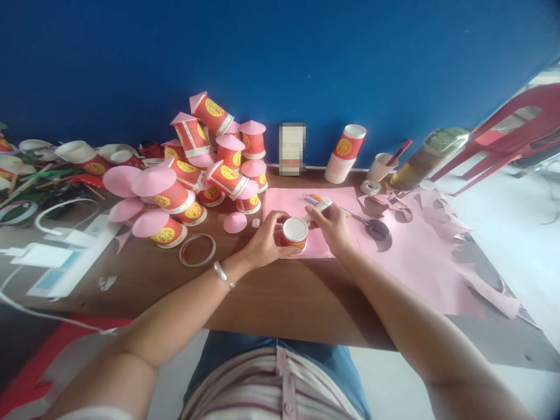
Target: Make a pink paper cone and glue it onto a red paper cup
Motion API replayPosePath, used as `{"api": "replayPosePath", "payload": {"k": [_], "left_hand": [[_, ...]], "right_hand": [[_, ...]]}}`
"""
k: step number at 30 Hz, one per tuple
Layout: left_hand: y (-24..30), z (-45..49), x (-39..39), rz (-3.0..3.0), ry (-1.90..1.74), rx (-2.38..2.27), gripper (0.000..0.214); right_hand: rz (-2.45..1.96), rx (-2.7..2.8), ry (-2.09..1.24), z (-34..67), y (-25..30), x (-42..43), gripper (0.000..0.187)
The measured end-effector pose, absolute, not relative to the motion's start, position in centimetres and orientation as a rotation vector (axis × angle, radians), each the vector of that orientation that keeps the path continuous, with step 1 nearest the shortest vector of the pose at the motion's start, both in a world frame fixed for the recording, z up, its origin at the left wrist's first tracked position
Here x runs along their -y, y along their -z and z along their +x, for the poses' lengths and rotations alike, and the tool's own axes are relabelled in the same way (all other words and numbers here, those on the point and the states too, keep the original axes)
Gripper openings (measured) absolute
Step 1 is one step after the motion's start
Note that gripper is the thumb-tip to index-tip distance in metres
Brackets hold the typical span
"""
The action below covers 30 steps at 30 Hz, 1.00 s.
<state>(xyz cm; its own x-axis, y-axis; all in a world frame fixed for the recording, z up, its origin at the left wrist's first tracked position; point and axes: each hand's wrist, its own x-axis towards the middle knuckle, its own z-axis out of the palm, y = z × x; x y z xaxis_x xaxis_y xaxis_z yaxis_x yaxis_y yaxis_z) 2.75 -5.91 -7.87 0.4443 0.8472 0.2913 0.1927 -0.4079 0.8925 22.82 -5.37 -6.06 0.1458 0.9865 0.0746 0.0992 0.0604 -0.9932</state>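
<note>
My left hand [265, 240] is wrapped around a small red paper cup [294, 233] with its white bottom turned up, held just above the brown table [271, 297]. My right hand [332, 224] grips a white glue stick [321, 206], its tip touching the cup's upturned bottom. A silver bracelet [222, 273] sits on my left wrist. Beneath the hands lies a pink paper sheet [297, 201]. A loose pink paper cone [235, 222] lies just left of the cup.
A pile of red cups with pink cone tops [205, 169] fills the table's left back. Scissors [371, 224] lie on cut pink paper [429, 251] to the right. A tape ring [198, 249], a cup stack [345, 153], a bottle [426, 154] and a red chair [516, 128] stand around.
</note>
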Motion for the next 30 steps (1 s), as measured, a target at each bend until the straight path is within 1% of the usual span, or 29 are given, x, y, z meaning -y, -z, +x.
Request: {"api": "replayPosePath", "payload": {"k": [2,4,12,17,23,30], "left_hand": [[8.0,2.8,5.9,1.883,-0.998,-0.918,0.062],[8.1,2.5,5.7,1.931,-1.003,-0.912,0.056],[8.2,0.8,4.8,2.003,-0.978,-0.822,0.061],[8.4,1.3,5.0,2.022,-0.991,-0.886,0.074],[8.4,1.6,5.1,2.036,-0.979,-0.968,0.059],[8.0,1.7,5.2,2.030,-0.954,-0.954,0.063]], "right_hand": [[-1.256,1.210,-1.016,22.9,5.7,5.7,0.053],[-1.209,1.204,-1.025,23.1,5.6,5.9,0.049],[-1.054,1.243,-1.002,23.9,6.3,5.6,0.045],[-0.997,1.316,-0.988,23.7,5.7,6.3,0.036],[-0.999,1.361,-0.954,23.3,5.1,6.8,0.032],[-1.010,1.354,-0.944,23.0,5.5,6.6,0.035]]}}
